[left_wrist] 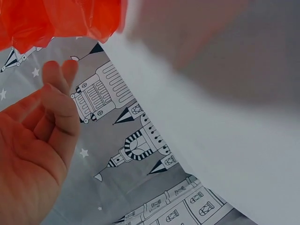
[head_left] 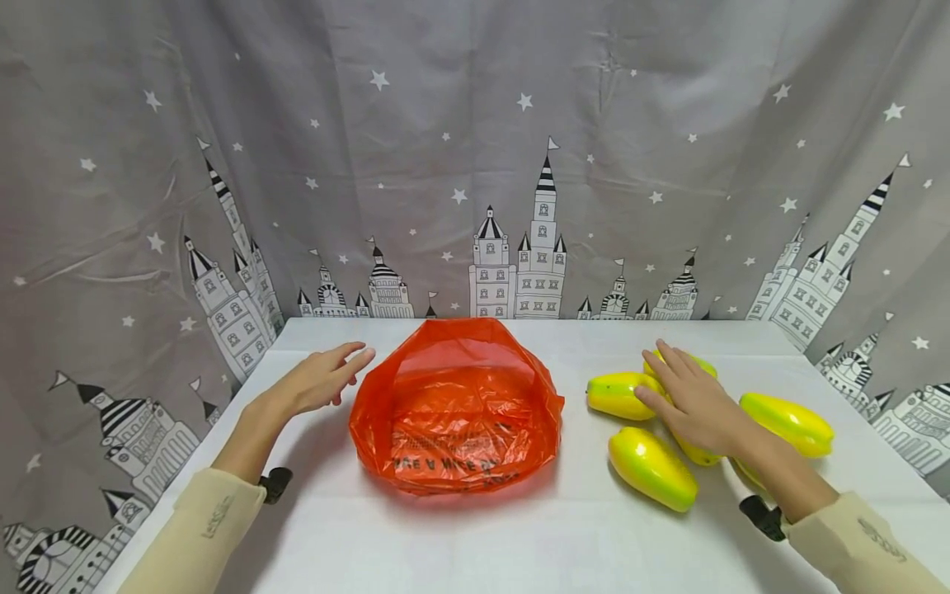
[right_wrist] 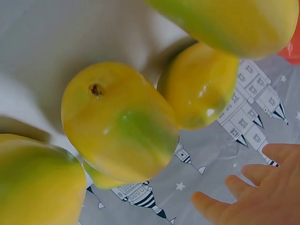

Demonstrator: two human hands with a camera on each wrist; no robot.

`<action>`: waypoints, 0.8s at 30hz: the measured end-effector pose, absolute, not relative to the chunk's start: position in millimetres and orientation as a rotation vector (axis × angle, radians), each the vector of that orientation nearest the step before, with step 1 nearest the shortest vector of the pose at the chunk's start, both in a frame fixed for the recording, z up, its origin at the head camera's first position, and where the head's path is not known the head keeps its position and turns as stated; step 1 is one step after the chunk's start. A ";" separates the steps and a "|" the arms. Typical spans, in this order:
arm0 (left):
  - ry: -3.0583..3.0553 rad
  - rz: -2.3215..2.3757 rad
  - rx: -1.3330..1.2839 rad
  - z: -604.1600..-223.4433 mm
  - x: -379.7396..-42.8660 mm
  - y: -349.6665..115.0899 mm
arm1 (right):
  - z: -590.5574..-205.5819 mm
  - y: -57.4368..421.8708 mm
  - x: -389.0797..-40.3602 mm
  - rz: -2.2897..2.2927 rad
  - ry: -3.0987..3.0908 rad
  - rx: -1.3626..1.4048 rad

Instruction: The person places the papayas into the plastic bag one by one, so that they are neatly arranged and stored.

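Right hand (head_left: 698, 408): above the group of glossy yellow-green, papaya-shaped fruits, nearer to all of them than the other hand. Fingers straight and slightly apart, pointing away from the body and leftward; nothing gripped. In the head view it overlaps the fruits; contact cannot be told there. The right wrist view shows a gap between its fingertips and the fruits in sight.

Key relation (judged): hand direction against fruit axis. The crosswise yellow-green fruit with a dark stem tip (head_left: 612, 396) lies just left of the palm, stem end leftward, other end by the thumb. Its long axis runs roughly left to right, across the line of the fingers. The nearer yellow-green fruit (head_left: 653, 469) lies on the near-left side of the hand, its axis slanting from far left to near right, about parallel with the forearm. A third yellow-green fruit (head_left: 787, 425) lies to the right of the wrist on a similar slant. More fruit shows partly, under the hand and forearm.

Red, thin, translucent plastic bag (head_left: 456, 462): left of the fruits, well apart from the right hand, on the white-covered table (head_left: 519, 544). Mouth wide, facing the head camera.

Left hand (head_left: 319, 381): just beside the bag's left side, apart from it; fingers loosely bent, nothing held. Well away from the fruits.
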State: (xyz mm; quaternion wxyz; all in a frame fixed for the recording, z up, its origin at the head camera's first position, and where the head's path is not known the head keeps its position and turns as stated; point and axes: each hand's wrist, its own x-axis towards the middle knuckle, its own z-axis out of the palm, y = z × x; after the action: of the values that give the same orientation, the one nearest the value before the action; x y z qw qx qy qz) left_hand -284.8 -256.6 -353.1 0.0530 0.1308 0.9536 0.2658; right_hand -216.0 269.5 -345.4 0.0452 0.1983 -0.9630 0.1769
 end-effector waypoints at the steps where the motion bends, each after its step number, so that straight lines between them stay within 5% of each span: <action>1: 2.888 0.822 0.395 -353.4 -284.0 -256.6 | -346.0 269.2 -214.3 0.542 -2.934 0.616; 24: 2.827 0.991 0.556 -356.4 -271.3 -244.5 | -354.5 255.3 -181.4 0.516 -2.978 0.659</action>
State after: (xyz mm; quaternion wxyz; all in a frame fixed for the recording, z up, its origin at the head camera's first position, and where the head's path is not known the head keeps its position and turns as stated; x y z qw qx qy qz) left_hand -271.3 -244.5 -356.4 0.0472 0.1823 0.9268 0.3250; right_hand -181.4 255.3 -354.5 0.0241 0.2129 -0.9624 0.1669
